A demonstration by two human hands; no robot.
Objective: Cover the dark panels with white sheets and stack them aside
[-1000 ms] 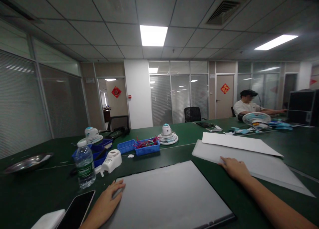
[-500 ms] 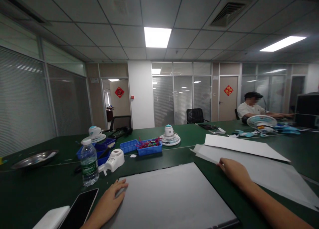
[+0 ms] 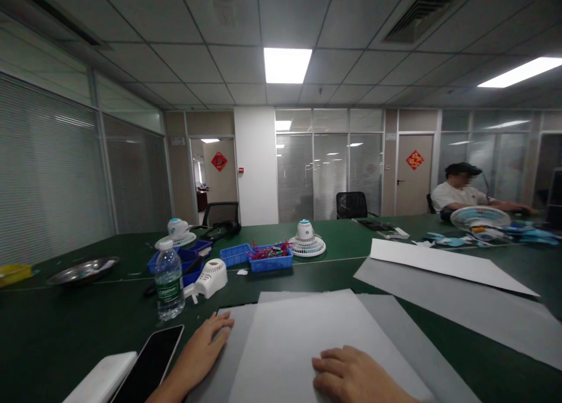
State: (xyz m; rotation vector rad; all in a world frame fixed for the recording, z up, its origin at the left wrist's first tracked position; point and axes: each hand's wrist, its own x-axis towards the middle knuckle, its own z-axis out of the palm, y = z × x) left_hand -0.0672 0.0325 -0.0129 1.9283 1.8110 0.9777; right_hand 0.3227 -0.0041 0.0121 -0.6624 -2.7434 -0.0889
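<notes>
My left hand (image 3: 202,345) rests at the left edge of a grey sheet (image 3: 232,333), fingers stretched out. Over that sheet lies a white sheet (image 3: 302,327), and my right hand (image 3: 351,371) lies palm down on it with its fingers a little bent and apart. Other grey layers stick out at the right of the white sheet; how they are stacked is partly hidden. Left of my left hand are a black-screened phone (image 3: 149,365) and a white flat box (image 3: 103,376).
A water bottle (image 3: 169,283), a white fan housing (image 3: 212,278) and blue trays (image 3: 271,263) stand ahead. More sheets (image 3: 456,300) lie at the right. Fan parts (image 3: 306,239) and a metal dish (image 3: 83,271) are farther off. A person (image 3: 461,192) sits at the far right.
My right hand has moved left from the sheets at the right onto the white sheet, which now covers much of the grey one. My left hand has stayed at the edge. The view has turned slightly left.
</notes>
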